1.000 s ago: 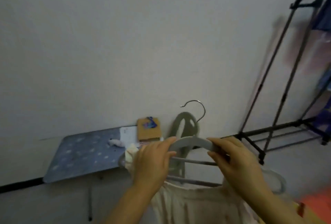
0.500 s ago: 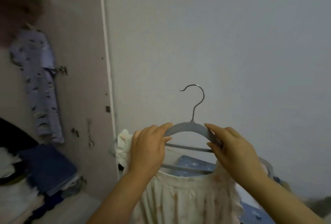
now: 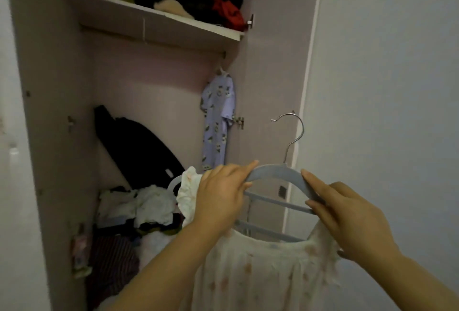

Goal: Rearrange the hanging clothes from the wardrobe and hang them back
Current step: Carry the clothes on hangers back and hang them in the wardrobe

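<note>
**Dress up, hook yet to land**

Wardrobe (image 3: pixel 149 102) fills the left of frame, its rail hidden under the shelf (image 3: pixel 173 27). Dress (image 3: pixel 260 273) hangs lower centre on the hanger (image 3: pixel 275 174). Left hand (image 3: pixel 221 199) and right hand (image 3: pixel 347 216) each curl round a hanger shoulder. Hook (image 3: pixel 295 132), right of centre, could miss that unseen rail, and the ruffled sleeve (image 3: pixel 188 191) may slip off.
</note>
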A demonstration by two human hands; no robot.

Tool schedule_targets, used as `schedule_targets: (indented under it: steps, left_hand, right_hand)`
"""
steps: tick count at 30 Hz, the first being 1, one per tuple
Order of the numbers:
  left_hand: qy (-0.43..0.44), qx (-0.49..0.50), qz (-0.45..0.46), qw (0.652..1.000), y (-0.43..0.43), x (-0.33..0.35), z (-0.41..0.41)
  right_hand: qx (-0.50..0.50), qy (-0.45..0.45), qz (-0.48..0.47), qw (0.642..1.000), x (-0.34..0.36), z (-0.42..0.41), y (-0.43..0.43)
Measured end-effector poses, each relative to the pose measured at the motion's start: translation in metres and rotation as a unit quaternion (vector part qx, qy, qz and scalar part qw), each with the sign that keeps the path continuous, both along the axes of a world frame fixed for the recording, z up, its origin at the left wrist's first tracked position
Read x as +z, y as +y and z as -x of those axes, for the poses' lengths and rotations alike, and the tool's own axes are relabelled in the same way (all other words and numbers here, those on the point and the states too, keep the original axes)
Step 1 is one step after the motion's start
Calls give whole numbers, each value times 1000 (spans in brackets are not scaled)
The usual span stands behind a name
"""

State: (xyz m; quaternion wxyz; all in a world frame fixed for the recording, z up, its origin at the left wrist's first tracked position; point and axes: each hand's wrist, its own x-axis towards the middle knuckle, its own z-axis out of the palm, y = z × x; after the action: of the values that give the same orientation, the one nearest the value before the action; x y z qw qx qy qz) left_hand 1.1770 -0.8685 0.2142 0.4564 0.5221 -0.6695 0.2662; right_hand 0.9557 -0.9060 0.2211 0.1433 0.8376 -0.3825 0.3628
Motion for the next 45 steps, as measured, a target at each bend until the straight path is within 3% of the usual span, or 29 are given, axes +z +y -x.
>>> schedule_targets:
  steps: [8, 15, 21, 33, 45]
  left_hand:
    - [5, 85, -10, 996, -99, 11, -110]
    - [16, 94, -15, 995, -197, 28, -227]
    - [50, 86, -31, 995, -277, 54, -306]
    - [75, 145, -66, 984, -444, 93, -412]
    - [47, 215, 2, 975, -583, 157, -498]
  right_hand:
    - [78, 59, -2, 995, 8, -113, -136]
    - [112, 54, -5, 992, 26, -228, -240]
    - [94, 49, 48, 993, 54, -306, -317]
    - [108, 56, 96, 988, 99, -423, -491]
    - [82, 23, 127, 988, 187, -512, -635]
